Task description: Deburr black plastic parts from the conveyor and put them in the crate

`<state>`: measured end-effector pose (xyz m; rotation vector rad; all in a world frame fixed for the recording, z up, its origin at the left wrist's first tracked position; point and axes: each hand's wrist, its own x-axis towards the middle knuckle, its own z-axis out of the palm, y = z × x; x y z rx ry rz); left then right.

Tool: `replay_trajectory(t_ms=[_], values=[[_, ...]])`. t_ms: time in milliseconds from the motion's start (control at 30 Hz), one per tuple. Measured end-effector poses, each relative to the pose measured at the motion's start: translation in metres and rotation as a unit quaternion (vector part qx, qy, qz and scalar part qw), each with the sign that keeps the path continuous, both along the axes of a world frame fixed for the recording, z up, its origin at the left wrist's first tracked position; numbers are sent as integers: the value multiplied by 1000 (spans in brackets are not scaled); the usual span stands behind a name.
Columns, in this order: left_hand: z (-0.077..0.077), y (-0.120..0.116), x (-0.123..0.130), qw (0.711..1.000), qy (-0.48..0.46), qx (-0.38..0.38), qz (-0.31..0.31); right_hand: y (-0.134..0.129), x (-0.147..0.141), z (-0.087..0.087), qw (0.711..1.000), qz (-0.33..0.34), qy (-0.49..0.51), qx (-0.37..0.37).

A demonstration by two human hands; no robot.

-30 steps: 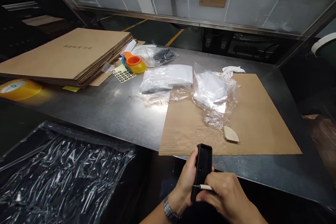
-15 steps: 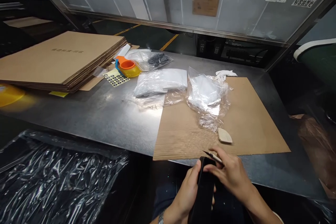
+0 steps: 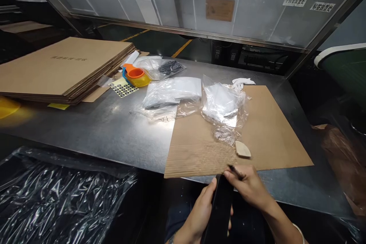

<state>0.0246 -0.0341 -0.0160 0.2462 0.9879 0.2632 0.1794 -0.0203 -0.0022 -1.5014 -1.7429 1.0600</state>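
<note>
My left hand is wrapped round a long, flat black piece below the table's front edge. My right hand pinches a pen-like tool with a dark pointed tip, blurred by motion. The right thumb is close to the upper end of the black piece; whether they touch I cannot tell. Just beyond the right hand, a beige wedge-shaped pad lies on the cardboard sheet. Farther back are a clear bag of white sheets and a second bag of white material.
A stack of cardboard stands at the left of the metal table. Nearby are an orange-and-yellow tape dispenser and a sticker sheet. White gloves lie at the back. Black plastic covers something lower left.
My right hand has turned, and the tool's tip now sits just above the black piece's upper end. The whole view has shifted slightly.
</note>
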Motion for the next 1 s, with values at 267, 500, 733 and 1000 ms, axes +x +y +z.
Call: replay_trajectory(t_ms=[267, 500, 733, 1000], values=[[1, 17, -9, 981, 3, 35, 193, -40, -15, -5, 991, -43, -7, -130], [2, 12, -6, 958, 73, 135, 241, -54, -33, -11, 982, -12, -25, -185], [1, 5, 0, 967, 70, 98, 223, -28, -29, -13, 982, -124, -51, -133], [3, 11, -5, 995, -15, -18, 99, -3, -5, -19, 976, -195, -7, -100]])
